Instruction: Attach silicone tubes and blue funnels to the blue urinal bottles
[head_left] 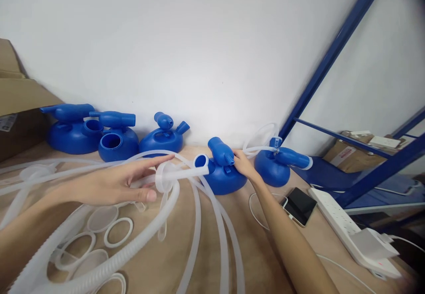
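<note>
My left hand point(109, 181) is stretched out, thumb and forefinger spread around a translucent cap point(163, 178). The forefinger lies at the cap's upper edge; the other fingers are partly hidden. A short tube end point(194, 173) sticks out of the cap toward the white-rimmed mouth point(201, 161) of a blue plastic urinal bottle point(224, 179), apart from it as far as I can see. A ribbed hose point(133, 247) curves down below the cap. My right hand point(245, 164) grips that bottle at its right side, fingers partly hidden behind it.
More blue bottles point(161, 141) stand along the wall, one with tubing point(274, 170) at right. Clear hoses point(221, 232), rings point(118, 232) and lids point(102, 218) lie in front. A cardboard box point(23, 94) is at left; a phone point(300, 205), power strip point(338, 216) and blue frame point(332, 57) at right.
</note>
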### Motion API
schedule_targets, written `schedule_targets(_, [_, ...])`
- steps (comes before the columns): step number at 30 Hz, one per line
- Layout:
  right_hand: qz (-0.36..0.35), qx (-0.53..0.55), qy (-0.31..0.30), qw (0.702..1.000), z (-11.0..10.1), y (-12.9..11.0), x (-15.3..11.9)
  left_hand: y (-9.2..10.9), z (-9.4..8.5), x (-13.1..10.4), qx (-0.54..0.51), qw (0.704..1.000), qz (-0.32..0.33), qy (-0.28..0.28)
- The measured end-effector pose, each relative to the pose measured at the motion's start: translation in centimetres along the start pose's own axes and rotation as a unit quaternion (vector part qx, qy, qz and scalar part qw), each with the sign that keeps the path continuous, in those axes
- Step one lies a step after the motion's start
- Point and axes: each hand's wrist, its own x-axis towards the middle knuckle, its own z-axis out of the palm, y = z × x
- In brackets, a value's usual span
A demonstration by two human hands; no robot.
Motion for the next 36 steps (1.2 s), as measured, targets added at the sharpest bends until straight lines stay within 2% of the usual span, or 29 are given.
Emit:
schedule_targets(3, [-0.001, -0.007, 0.002, 1.0, 0.0, 0.2, 0.0, -0.1, 0.3, 0.2, -0.074, 0.997, -0.026, -0.004])
schedule_targets(5, [-0.003, -0.013, 0.002, 1.0, 0.0, 0.3, 0.0, -0.1, 0.7, 0.4, -0.074, 0.996, -0.043, 0.023])
schedule_targets(10, [-0.007, -0.029, 0.007, 1.0, 0.1, 0.5, 0.0, 0.1, 2.0, 1.3, -0.023, 0.999, -0.043, -0.006])
schedule_targets(14, [-0.008, -0.042, 0.009, 0.999, 0.1, 0.5, 0.1, 0.2, 3.0, 2.4, 0.038, 0.994, -0.092, 0.036])
schedule_targets(19, [-0.014, -0.049, 0.001, 0.999, 0.1, 0.2, -0.1, -0.2, 4.1, 3.4, 0.109, 0.987, -0.117, 0.002])
schedule_targets(22, [-0.015, -0.05, -0.001, 0.999, 0.3, 0.2, -0.1, 0.5, 4.5, 4.7, 0.117, 0.987, -0.112, 0.01])
schedule_targets(26, [-0.018, -0.042, -0.016, 0.999, 0.5, 0.2, 0.0, 2.1, 5.0, 7.7, 0.127, 0.989, -0.075, 0.016])
schedule_targets(29, [-0.024, -0.001, -0.057, 0.998, -0.3, 0.0, 0.0, 2.3, 5.6, 9.3, 0.17, 0.985, -0.017, 0.034])
schedule_targets(32, [-0.022, 0.026, -0.114, 0.993, -1.4, -0.3, -0.3, 1.5, 6.1, 9.4, 0.196, 0.977, 0.037, 0.069])
schedule_targets(36, [-0.065, -0.033, -0.145, 0.987, -1.8, -1.0, -0.8, -0.3, 6.6, 8.4, 0.201, 0.969, 0.135, 0.044])
